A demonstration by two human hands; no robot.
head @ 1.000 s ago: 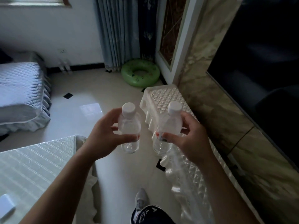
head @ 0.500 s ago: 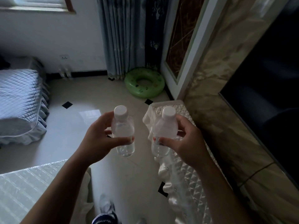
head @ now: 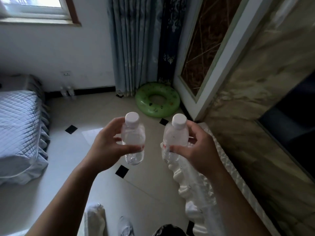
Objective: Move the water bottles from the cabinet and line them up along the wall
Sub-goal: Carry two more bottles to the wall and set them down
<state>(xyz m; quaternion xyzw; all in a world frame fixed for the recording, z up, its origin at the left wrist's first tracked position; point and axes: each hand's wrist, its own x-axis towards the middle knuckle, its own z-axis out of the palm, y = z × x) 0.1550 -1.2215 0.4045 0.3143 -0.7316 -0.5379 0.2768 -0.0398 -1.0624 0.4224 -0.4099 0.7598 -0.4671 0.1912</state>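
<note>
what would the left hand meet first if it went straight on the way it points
Likely nothing close: the left hand, gripping its bottle, aims over floor toward the green swim ring; depth unclear.

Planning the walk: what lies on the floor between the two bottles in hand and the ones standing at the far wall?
Head view: only bare floor tiles, with one black inlay, up to the wall bottles. The bed lies beside that stretch.

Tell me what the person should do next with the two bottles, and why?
Probably walk toward the white wall. The left hand grips the left bottle, the right hand the right bottle, both capped and off the floor. The far bottles already stand at that wall's foot near the bed, so setting these beside them would likely extend the line.
</note>
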